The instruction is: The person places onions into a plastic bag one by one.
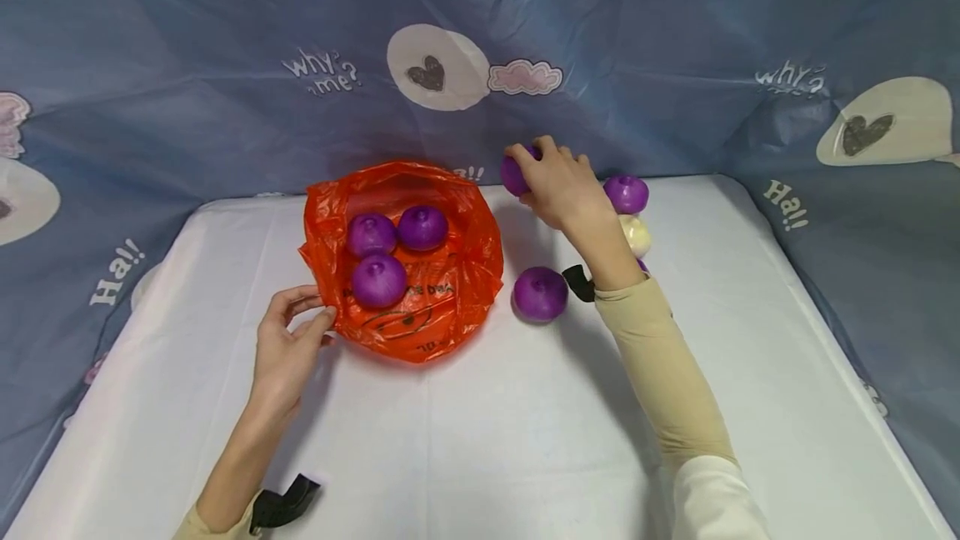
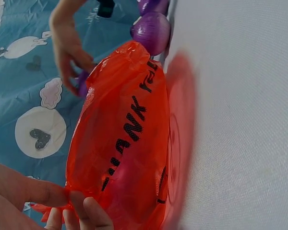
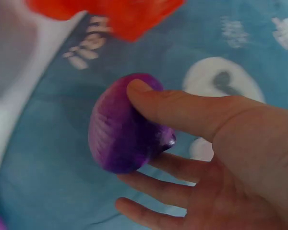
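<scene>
A red plastic bag (image 1: 476, 273) stands with its mouth spread open on the white table, and three purple onions (image 1: 378, 281) lie inside. My left hand (image 1: 288, 348) pinches the bag's rim at its near left side; printed letters show on the bag's outside (image 2: 129, 124) in the left wrist view. Above the table, just right of the bag, my right hand (image 1: 566, 190) holds a purple onion (image 3: 127, 124) between thumb and fingers. Another purple onion (image 1: 540, 295) sits on the table to the right of the bag.
Beyond the right forearm lie a purple onion (image 1: 626, 194) and a pale yellow onion (image 1: 636, 236), with a bit of purple partly hidden by the arm. A blue printed cloth (image 1: 637, 65) rises behind the white table (image 1: 465, 457) and along its sides.
</scene>
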`<state>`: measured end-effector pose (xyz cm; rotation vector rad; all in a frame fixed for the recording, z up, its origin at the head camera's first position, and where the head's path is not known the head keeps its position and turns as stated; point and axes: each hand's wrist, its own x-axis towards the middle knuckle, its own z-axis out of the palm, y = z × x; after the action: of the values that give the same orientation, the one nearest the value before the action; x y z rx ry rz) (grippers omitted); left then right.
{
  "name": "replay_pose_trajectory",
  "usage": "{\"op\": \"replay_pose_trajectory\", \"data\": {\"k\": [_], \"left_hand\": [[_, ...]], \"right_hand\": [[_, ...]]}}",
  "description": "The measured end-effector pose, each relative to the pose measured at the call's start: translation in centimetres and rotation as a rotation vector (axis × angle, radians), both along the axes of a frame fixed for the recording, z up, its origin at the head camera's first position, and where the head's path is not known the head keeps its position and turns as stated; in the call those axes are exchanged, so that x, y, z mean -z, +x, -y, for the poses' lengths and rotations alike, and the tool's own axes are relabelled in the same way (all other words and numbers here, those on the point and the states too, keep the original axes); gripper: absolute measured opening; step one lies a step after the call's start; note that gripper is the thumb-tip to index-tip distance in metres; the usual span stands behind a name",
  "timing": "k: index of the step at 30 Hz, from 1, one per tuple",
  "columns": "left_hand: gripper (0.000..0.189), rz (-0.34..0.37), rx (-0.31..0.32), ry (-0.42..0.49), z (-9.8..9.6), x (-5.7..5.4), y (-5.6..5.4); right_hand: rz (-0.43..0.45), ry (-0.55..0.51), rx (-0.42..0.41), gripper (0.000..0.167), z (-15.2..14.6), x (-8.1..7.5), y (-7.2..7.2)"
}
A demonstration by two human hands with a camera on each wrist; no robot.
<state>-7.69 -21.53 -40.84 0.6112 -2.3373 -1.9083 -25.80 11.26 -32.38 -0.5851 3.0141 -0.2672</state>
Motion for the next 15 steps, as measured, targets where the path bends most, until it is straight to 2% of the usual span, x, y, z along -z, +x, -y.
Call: {"op": "replay_pose_trajectory", "data": {"k": [3,7,11,15], "left_hand": [[0.033,0.000,0.000,-0.001,-0.1,-0.1,0.0],[0.033,-0.003,-0.004,-0.002,-0.1,-0.2,0.0],[0.034,-0.004,-0.006,-0.006,0.0,-0.2,0.0],[0.036,0.006,0.000,-0.012,0.1,-0.1,0.0]], "right_hand": [[-0.024,-0.029,-0.036,0.066,0.9,-1.3,1.4],[-0.060,-0.031,-0.133,0.066,2.6,-2.2,3.1],[-0.091,-0.012,-0.221,0.064,4.2,-2.4,4.4],[-0.100,0.023,-0.270,0.064,5.7,-2.1,5.4]]}}
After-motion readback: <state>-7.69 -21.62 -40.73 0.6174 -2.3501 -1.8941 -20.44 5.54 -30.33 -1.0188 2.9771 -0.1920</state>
